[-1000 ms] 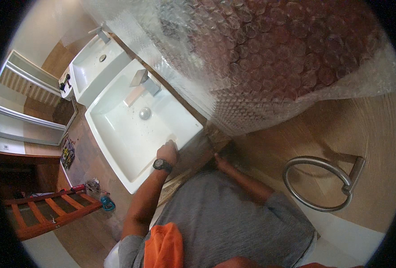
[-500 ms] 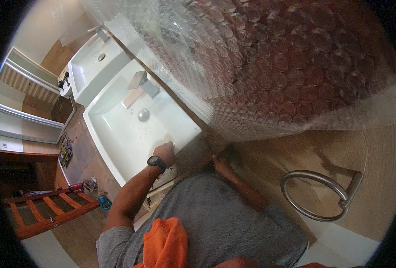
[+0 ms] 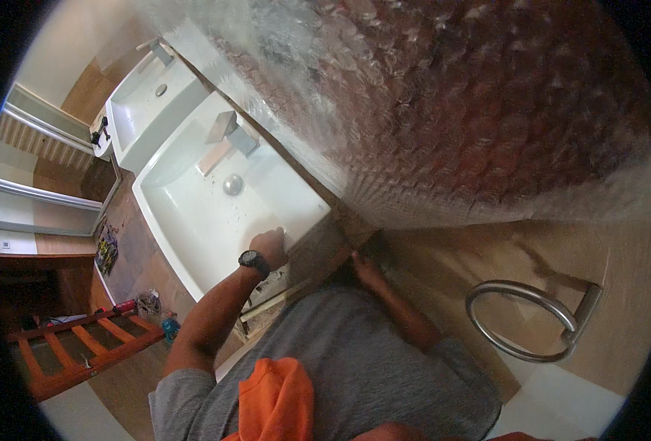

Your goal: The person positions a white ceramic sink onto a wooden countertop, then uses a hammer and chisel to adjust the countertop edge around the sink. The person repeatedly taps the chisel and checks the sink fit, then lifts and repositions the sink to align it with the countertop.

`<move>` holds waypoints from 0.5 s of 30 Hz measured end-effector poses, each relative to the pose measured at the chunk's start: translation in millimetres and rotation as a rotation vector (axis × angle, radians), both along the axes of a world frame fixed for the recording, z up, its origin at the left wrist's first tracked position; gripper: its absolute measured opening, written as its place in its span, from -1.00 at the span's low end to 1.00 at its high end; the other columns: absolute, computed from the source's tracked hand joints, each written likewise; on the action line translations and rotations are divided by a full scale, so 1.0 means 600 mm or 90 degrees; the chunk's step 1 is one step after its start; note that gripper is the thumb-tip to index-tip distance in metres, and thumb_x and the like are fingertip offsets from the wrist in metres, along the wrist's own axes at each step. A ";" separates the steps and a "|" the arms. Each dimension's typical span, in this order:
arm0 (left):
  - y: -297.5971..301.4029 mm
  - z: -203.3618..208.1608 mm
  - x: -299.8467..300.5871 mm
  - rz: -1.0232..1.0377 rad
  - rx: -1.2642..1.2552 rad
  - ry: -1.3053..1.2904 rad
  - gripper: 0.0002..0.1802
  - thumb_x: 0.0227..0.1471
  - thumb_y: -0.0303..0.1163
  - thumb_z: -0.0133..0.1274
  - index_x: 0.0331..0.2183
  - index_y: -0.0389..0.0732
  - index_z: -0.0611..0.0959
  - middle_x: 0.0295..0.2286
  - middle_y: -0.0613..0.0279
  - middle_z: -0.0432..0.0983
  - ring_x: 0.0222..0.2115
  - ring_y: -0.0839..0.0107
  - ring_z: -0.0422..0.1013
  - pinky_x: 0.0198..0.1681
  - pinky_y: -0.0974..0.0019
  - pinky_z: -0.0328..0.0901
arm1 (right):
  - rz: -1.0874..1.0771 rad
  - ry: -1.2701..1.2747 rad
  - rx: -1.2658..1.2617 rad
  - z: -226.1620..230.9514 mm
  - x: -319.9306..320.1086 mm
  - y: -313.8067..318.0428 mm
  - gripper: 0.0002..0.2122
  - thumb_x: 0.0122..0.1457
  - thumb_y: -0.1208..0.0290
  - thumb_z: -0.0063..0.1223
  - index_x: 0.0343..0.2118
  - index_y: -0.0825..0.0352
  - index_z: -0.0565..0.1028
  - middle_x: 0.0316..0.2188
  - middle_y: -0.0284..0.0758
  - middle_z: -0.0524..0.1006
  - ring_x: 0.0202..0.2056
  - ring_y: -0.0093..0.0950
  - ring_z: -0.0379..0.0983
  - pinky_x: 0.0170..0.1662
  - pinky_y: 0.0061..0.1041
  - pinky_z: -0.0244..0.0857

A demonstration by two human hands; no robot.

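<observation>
My left hand, with a black watch at its wrist, is closed over the near rim of a white washbasin. Its fingertips are hidden. My right hand reaches down in the dim gap by the basin's side, close to the wall. Its fingers are mostly in shadow, and what they touch cannot be made out. A square metal tap and a round drain plug belong to this basin, where dark specks lie scattered.
Bubble wrap covers a large surface over the basins. A second basin stands further left. On the right wall is a metal towel ring. A slatted wooden piece and tools are on the left. An orange cloth hangs at my chest.
The whole view has shifted slightly. My left hand remains at the basin rim, and my right hand stays low by the wall with a small change of pose.
</observation>
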State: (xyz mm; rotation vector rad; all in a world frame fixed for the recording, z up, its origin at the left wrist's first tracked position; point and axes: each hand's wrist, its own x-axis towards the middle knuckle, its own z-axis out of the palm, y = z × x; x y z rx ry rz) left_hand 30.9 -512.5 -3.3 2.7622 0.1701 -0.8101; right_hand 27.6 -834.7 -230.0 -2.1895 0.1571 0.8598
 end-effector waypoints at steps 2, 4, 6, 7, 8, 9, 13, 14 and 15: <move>0.005 0.003 -0.009 0.019 0.003 -0.012 -0.39 -0.24 -0.20 0.35 -0.18 -0.32 0.50 -0.30 -0.14 0.59 -0.21 -0.08 0.52 -0.11 -0.02 0.42 | 0.081 0.164 0.034 0.139 0.040 0.016 -0.18 0.28 -0.34 -0.42 -0.04 0.51 0.52 -0.11 0.17 0.54 0.06 0.08 0.42 0.13 -0.09 0.22; 0.003 0.004 -0.006 0.004 0.005 -0.016 -0.37 -0.25 -0.18 0.37 -0.18 -0.32 0.50 -0.30 -0.14 0.59 -0.22 -0.08 0.52 -0.12 -0.02 0.43 | 0.091 0.143 0.066 0.124 0.035 0.004 -0.19 0.28 -0.34 -0.43 -0.01 0.47 0.52 -0.07 0.12 0.54 0.08 0.07 0.40 0.17 -0.10 0.18; 0.002 0.000 -0.004 -0.011 0.002 -0.023 -0.37 -0.25 -0.16 0.38 -0.18 -0.32 0.50 -0.31 -0.13 0.59 -0.22 -0.08 0.52 -0.13 -0.01 0.43 | 0.080 0.123 0.076 0.094 0.026 -0.002 -0.19 0.28 -0.34 -0.44 0.00 0.45 0.51 -0.06 0.11 0.53 0.09 0.07 0.39 0.19 -0.10 0.17; 0.004 -0.004 -0.003 -0.019 0.001 -0.028 -0.36 -0.25 -0.16 0.38 -0.19 -0.32 0.50 -0.31 -0.13 0.59 -0.22 -0.07 0.52 -0.13 -0.01 0.43 | 0.067 0.113 0.072 0.074 0.018 0.002 -0.19 0.28 -0.34 -0.44 0.01 0.46 0.51 -0.06 0.11 0.53 0.08 0.07 0.40 0.19 -0.10 0.17; 0.004 -0.009 -0.003 -0.026 0.000 -0.034 -0.36 -0.25 -0.15 0.38 -0.19 -0.31 0.50 -0.31 -0.13 0.59 -0.23 -0.07 0.52 -0.14 -0.01 0.43 | 0.053 0.103 0.067 0.055 0.010 0.002 -0.19 0.28 -0.35 -0.44 0.01 0.46 0.51 -0.06 0.12 0.53 0.08 0.07 0.40 0.19 -0.10 0.17; 0.005 -0.012 -0.008 -0.015 0.006 -0.031 -0.37 -0.24 -0.15 0.38 -0.19 -0.31 0.50 -0.31 -0.12 0.59 -0.23 -0.07 0.52 -0.14 -0.01 0.43 | 0.053 0.118 0.072 0.066 0.010 0.008 -0.18 0.28 -0.35 -0.45 0.01 0.46 0.51 -0.05 0.12 0.52 0.09 0.09 0.39 0.19 -0.10 0.16; -0.003 -0.004 -0.003 -0.014 0.011 -0.046 -0.39 -0.21 -0.14 0.37 -0.19 -0.30 0.50 -0.31 -0.12 0.59 -0.23 -0.08 0.53 -0.16 0.00 0.43 | 0.003 0.006 0.021 0.066 -0.004 0.014 -0.17 0.28 -0.35 -0.48 -0.04 0.47 0.52 -0.13 0.15 0.54 0.01 0.14 0.42 0.12 -0.03 0.22; -0.003 -0.002 -0.008 -0.019 0.010 -0.050 -0.39 -0.21 -0.13 0.37 -0.20 -0.30 0.50 -0.31 -0.12 0.59 -0.23 -0.08 0.53 -0.16 0.00 0.43 | -0.017 -0.059 -0.008 0.037 -0.020 0.012 -0.17 0.28 -0.35 -0.49 -0.06 0.48 0.53 -0.18 0.15 0.55 -0.03 0.15 0.45 0.07 -0.01 0.25; -0.001 -0.005 -0.011 -0.018 0.015 -0.051 -0.39 -0.21 -0.13 0.36 -0.20 -0.30 0.50 -0.31 -0.12 0.59 -0.23 -0.08 0.53 -0.16 0.00 0.44 | 0.030 -0.015 0.012 0.042 -0.012 0.013 -0.18 0.29 -0.34 -0.49 -0.09 0.48 0.53 -0.23 0.15 0.56 -0.10 0.15 0.46 0.01 0.01 0.26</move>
